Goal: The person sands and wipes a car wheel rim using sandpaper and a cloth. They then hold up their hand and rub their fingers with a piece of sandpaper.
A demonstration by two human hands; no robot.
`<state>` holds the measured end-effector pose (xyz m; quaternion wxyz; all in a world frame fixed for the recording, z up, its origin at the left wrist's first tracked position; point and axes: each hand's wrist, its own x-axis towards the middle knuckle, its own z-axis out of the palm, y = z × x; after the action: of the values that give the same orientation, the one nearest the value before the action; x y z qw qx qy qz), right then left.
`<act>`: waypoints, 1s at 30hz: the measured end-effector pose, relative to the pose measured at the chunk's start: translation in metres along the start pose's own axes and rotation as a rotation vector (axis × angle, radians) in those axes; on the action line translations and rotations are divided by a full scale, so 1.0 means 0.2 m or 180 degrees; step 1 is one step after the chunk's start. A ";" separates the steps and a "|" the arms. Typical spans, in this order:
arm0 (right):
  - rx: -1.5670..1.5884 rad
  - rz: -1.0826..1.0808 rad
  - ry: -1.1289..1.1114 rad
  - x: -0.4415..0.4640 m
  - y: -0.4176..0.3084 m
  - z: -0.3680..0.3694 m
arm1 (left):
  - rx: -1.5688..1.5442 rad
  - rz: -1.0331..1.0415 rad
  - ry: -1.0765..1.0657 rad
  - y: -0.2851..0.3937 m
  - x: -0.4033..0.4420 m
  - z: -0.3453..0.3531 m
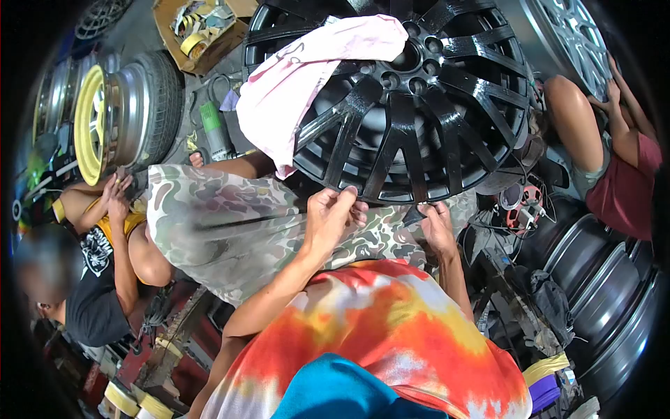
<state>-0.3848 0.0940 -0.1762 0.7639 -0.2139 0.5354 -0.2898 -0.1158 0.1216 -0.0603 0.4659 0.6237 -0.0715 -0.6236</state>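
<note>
A glossy black multi-spoke wheel rim (pixel 401 136) lies face up in front of me, over my camouflage shorts (pixel 223 209). A pale pink cloth (pixel 293 77) is draped across its upper left spokes and hub. At the rim's near edge, my left hand (pixel 333 213) has its thumb and fingers closed on the lip. To its right, my right hand (pixel 436 225) pinches at the same edge; a small dark piece shows beside its fingers, too small to name.
A person in a black shirt (pixel 98 286) sits at left, another in a maroon shirt (pixel 624 188) at right. Around are a yellow-lipped wheel (pixel 91 126), a green grinder (pixel 213 129), a cardboard box (pixel 202 63), stacked rims (pixel 607 279) and tape rolls (pixel 122 398).
</note>
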 end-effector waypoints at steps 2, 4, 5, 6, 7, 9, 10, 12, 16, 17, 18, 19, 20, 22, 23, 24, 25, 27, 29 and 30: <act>0.0159 -0.0021 -0.0017 0.00 -0.02 0.03 | -0.0192 -0.0234 -0.0012 0.02 0.01 0.00; 0.0125 -0.0010 -0.0054 -0.01 -0.04 0.03 | -0.0147 -0.0341 -0.0078 0.00 0.03 -0.01; 0.0087 0.0041 -0.0065 -0.02 -0.05 0.03 | -0.0116 -0.0394 -0.0116 -0.01 0.04 -0.01; 0.0158 -0.0080 -0.0146 -0.02 -0.05 0.04 | -0.0095 -0.0350 -0.0138 0.01 0.03 0.00; 0.0176 -0.0126 -0.0156 -0.02 -0.05 0.04 | 0.0007 -0.0225 0.0004 0.01 0.03 0.01; 0.0017 -0.0063 -0.0044 -0.04 -0.06 0.04 | 0.0126 -0.0068 0.0114 0.01 0.02 0.02; 0.0030 -0.0112 -0.0046 -0.05 -0.06 0.04 | 0.0083 0.0109 0.0249 -0.01 0.04 0.01; 0.0048 -0.0060 -0.0164 -0.06 -0.07 0.05 | 0.0073 0.0243 0.0325 0.00 0.03 0.00; 0.0030 -0.0313 -0.0202 -0.09 -0.06 0.05 | 0.0682 0.0346 0.0078 0.04 -0.05 -0.06; 0.0015 -0.0419 -0.0284 -0.08 -0.04 0.04 | 0.0883 0.0527 0.0070 0.06 -0.09 -0.06; 0.0104 -0.0481 -0.0291 -0.06 -0.01 0.03 | 0.1030 0.0704 0.0024 0.08 -0.12 -0.07; 0.0194 -0.0526 -0.0304 -0.04 0.01 0.03 | 0.1179 0.0870 -0.0005 0.11 -0.14 -0.08; 0.0170 -0.0607 -0.0405 -0.05 0.00 0.04 | 0.1285 0.1151 -0.0004 0.16 -0.17 -0.07; 0.0046 -0.0708 -0.0566 -0.06 -0.02 0.06 | 0.1955 0.1876 0.0101 0.34 -0.22 -0.08; 0.0023 -0.0773 -0.0626 -0.06 0.00 0.04 | 0.2653 0.2465 0.0175 0.44 -0.25 -0.07; -0.0036 -0.0737 -0.0621 -0.03 0.03 0.00 | 0.2869 0.2775 0.0370 0.55 -0.28 -0.05; -0.0088 -0.0708 -0.0597 0.00 0.05 -0.03 | 0.2984 0.2918 0.0441 0.63 -0.28 -0.05; -0.0318 -0.0879 -0.0571 0.02 0.08 -0.06 | 0.3639 0.3274 0.0831 0.73 -0.23 -0.07; -0.0267 -0.0749 -0.0400 -0.02 0.07 -0.01 | 0.4393 0.3130 0.0945 0.80 -0.13 -0.09; -0.0103 -0.0903 -0.0236 -0.08 0.05 0.05 | 0.4817 0.2823 0.0798 0.85 -0.09 -0.10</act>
<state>-0.3775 0.1124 -0.1669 0.7310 -0.3102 0.4758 -0.3781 -0.0200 0.0493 0.0617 0.1317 0.7433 -0.6484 -0.0983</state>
